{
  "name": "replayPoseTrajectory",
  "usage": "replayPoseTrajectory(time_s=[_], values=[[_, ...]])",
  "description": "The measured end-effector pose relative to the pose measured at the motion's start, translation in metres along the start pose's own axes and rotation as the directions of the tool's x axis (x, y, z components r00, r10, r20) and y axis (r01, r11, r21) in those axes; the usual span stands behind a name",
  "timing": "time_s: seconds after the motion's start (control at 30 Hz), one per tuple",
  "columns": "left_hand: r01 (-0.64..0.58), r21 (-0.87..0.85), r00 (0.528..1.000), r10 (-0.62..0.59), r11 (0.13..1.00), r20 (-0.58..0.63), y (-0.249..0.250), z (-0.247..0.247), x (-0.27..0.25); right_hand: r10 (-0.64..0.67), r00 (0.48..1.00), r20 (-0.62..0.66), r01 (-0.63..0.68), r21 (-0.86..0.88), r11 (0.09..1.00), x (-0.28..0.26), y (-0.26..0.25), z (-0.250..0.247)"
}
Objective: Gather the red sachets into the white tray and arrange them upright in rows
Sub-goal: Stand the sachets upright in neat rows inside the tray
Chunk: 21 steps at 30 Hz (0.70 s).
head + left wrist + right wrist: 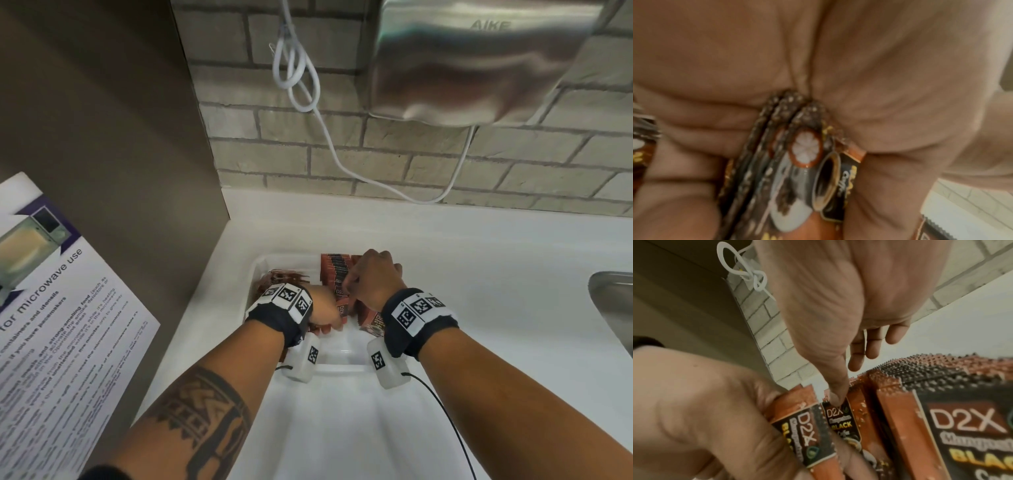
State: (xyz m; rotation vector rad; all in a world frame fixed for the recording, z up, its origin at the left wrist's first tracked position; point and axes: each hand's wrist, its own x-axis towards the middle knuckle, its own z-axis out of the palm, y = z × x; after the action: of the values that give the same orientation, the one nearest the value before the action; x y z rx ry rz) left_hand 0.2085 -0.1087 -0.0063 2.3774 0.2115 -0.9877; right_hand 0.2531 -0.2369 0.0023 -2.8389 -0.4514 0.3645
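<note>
both hands in the white tray [263,265], which sits at the far left of the white tabletop [479,274], close to the brown side panel [102,137].

left hand [323,308]: fingers curled round a small bundle of red sachets [797,162]; left wrist view shows several of them edge-on, pressed between thumb and fingers. right wrist view shows the same bundle [801,418] from the front, label reads "d2x ... black".

right hand [373,277]: over the middle of the tray, just beside the left hand. thumb tip [835,395] touches the top edge of one upright sachet [840,418]. other fingers hang loosely curled above the row with nothing in them. whether a finger pinches that sachet from behind, cannot tell.

row of upright sachets [334,270] stands packed face to face along the far middle of the tray, serrated top edges up; right wrist view shows the same row [941,369] from close up. a looser clump of sachets [281,277] in the tray's far left corner, partly hidden by my left wrist. more sachets [371,318] under my right wrist, tilted. near part of the tray floor is bare.

around: steel sink [613,298] at the right edge of the tabletop, brick wall behind with a hand dryer [479,61] and a looped white cable [294,68], microwave-use notice [51,308] on the panel at left.
</note>
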Motion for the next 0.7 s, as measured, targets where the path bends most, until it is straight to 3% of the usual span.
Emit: replayPoseTrajectory(time_s=[0.33,0.7], values=[[0.012,-0.03,1.0,-0.012,0.999,-0.007,0.0022,-0.0026,0.0104,-0.011,0.997,-0.078,0.019,0.098,0.995,0.0045,0.0051,0.0022],[0.01,-0.064,1.0,-0.01,0.998,0.008,0.0019,-0.0012,0.0109,-0.051,0.996,-0.075,0.06,0.133,0.989,0.0009,0.0093,-0.0023]])
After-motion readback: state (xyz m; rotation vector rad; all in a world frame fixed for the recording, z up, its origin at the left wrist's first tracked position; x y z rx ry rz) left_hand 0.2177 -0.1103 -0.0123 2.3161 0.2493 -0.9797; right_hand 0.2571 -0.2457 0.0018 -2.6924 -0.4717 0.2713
